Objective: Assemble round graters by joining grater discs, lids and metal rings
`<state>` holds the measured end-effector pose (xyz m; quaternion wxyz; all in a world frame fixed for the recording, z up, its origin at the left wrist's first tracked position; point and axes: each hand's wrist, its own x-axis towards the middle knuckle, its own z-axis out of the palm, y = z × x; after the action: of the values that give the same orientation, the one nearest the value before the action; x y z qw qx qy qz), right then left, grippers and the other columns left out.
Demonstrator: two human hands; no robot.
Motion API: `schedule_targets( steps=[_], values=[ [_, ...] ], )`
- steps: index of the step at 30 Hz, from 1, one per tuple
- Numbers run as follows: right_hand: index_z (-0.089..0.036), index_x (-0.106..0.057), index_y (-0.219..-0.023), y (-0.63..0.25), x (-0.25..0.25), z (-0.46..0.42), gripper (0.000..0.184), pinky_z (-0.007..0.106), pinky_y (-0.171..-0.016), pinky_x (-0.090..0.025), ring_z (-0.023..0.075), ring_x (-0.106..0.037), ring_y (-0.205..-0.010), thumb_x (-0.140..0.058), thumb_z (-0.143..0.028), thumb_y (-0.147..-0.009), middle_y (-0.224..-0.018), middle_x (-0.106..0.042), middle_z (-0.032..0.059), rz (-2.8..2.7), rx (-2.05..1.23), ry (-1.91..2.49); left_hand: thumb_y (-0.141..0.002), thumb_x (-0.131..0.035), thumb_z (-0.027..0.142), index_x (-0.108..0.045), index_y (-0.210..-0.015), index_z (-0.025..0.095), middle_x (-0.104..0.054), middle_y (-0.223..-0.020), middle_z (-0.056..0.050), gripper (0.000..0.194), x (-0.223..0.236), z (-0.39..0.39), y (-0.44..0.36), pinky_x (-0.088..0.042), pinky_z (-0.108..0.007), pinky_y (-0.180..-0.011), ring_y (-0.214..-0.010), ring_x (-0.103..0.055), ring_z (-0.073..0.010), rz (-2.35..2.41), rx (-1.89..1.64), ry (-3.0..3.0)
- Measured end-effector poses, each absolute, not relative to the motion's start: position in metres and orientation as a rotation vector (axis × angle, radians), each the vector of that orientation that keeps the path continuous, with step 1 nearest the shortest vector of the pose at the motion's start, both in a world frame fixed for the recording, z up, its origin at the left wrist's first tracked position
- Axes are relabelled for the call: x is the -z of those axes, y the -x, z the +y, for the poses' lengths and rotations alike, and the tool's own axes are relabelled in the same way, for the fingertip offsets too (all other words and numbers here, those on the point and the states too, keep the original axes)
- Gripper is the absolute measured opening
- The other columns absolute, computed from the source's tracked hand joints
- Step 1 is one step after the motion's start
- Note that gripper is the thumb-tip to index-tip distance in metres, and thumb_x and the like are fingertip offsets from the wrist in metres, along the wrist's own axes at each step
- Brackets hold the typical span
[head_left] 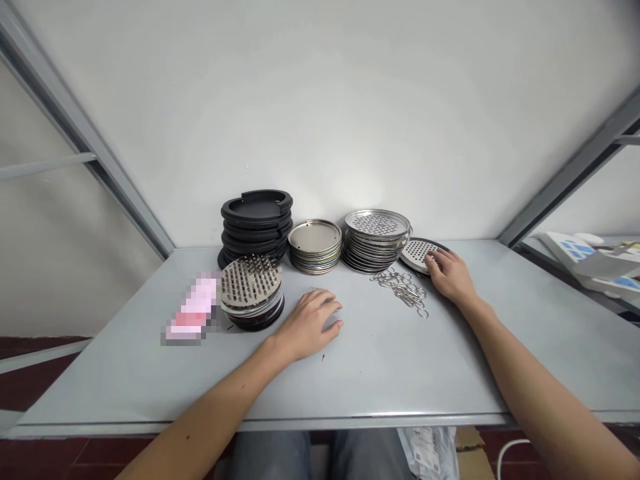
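My left hand (pixel 313 325) rests low over the table, fingers loosely bent and apart, with nothing in it. Just left of it stands a stack of metal grater discs (pixel 253 283), the top one covered in raised teeth, with black discs at the bottom. At the right, my right hand (pixel 453 277) lies over the near right edge of a low pile of round plates with holes (pixel 420 253). Its thumb and fingers are apart on the top plate, and the hand hides part of the pile. Beside it lies a heap of thin metal rings and clips (pixel 403 288).
Along the wall stand stacked black rings (pixel 257 217), shallow metal discs (pixel 315 237) and perforated metal discs (pixel 377 223). A blurred pink item (pixel 193 310) lies at left. Grey frame posts (pixel 570 160) flank the table (pixel 370 373). A plastic packet (pixel 427 453) is below its front edge.
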<state>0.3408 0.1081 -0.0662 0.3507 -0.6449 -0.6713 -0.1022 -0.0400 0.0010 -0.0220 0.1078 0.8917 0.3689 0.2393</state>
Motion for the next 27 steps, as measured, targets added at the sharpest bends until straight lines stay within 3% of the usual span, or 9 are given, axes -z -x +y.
schedule_targets(
  steps=[5, 8, 11, 14, 17, 22, 27],
  values=[
    [-0.016, -0.063, -0.103, -0.308, 0.035, 0.085, 0.027, 0.047, -0.103, -0.036, 0.0261, -0.051, -0.118, -0.043, -0.023, -0.087, -0.110, -0.064, 0.0137, -1.299, 0.594, 1.431, -0.086, -0.057, 0.033, -0.054, -0.118, 0.018, -0.050, -0.128, -0.013, 0.036, 0.026, 0.001, 0.041, -0.037, -0.046, -0.107, -0.126, -0.042, -0.0275, 1.191, -0.640, -2.609],
    [-0.019, -0.065, -0.089, -0.273, 0.024, 0.070, 0.020, 0.045, -0.094, -0.044, 0.0248, -0.061, -0.100, -0.049, -0.017, -0.079, -0.093, -0.067, 0.0088, -1.419, 0.629, 1.198, -0.086, -0.056, 0.034, -0.054, -0.118, 0.017, -0.051, -0.127, -0.013, 0.036, 0.027, 0.002, 0.041, -0.037, -0.045, -0.106, -0.124, -0.043, -0.0271, 1.232, -0.622, -2.611],
    [-0.021, -0.065, -0.092, -0.228, 0.018, 0.058, 0.023, 0.033, -0.075, -0.052, 0.0190, -0.065, -0.081, -0.048, -0.014, -0.077, -0.088, -0.069, 0.0056, -1.894, 0.379, 0.956, -0.086, -0.056, 0.033, -0.054, -0.117, 0.017, -0.053, -0.124, -0.013, 0.035, 0.026, 0.003, 0.043, -0.039, -0.045, -0.104, -0.121, -0.047, -0.0268, 1.225, -0.575, -2.634],
    [-0.021, -0.066, -0.099, -0.186, 0.011, 0.053, 0.028, 0.033, -0.081, -0.051, 0.0205, -0.065, -0.091, -0.047, -0.012, -0.080, -0.093, -0.071, 0.0054, -2.447, 0.064, 0.857, -0.086, -0.056, 0.032, -0.053, -0.119, 0.018, -0.053, -0.125, -0.012, 0.036, 0.024, 0.005, 0.046, -0.040, -0.045, -0.103, -0.120, -0.048, -0.0262, 1.194, -0.563, -2.647],
    [-0.020, -0.065, -0.102, -0.161, 0.006, 0.053, 0.028, 0.031, -0.076, -0.052, 0.0188, -0.065, -0.084, -0.046, -0.013, -0.083, -0.094, -0.070, 0.0062, -2.509, -0.136, 0.912, -0.087, -0.056, 0.032, -0.053, -0.119, 0.018, -0.054, -0.125, -0.012, 0.035, 0.024, 0.006, 0.048, -0.040, -0.044, -0.103, -0.121, -0.048, -0.0261, 1.168, -0.589, -2.655],
    [-0.018, -0.066, -0.101, -0.156, 0.022, 0.055, 0.026, 0.031, -0.077, -0.051, 0.0189, -0.064, -0.084, -0.047, -0.013, -0.084, -0.092, -0.069, 0.0073, -2.422, -0.176, 0.927, -0.087, -0.055, 0.031, -0.054, -0.117, 0.018, -0.054, -0.128, -0.012, 0.033, 0.025, 0.005, 0.049, -0.040, -0.044, -0.103, -0.122, -0.048, -0.0262, 1.135, -0.607, -2.665],
    [-0.017, -0.066, -0.102, -0.158, 0.035, 0.055, 0.023, 0.034, -0.086, -0.050, 0.0207, -0.061, -0.095, -0.049, -0.017, -0.086, -0.101, -0.067, 0.0093, -2.410, -0.265, 0.918, -0.088, -0.054, 0.030, -0.053, -0.120, 0.017, -0.053, -0.129, -0.014, 0.035, 0.023, 0.004, 0.048, -0.040, -0.045, -0.104, -0.123, -0.047, -0.0267, 1.152, -0.577, -2.666]
  ],
)
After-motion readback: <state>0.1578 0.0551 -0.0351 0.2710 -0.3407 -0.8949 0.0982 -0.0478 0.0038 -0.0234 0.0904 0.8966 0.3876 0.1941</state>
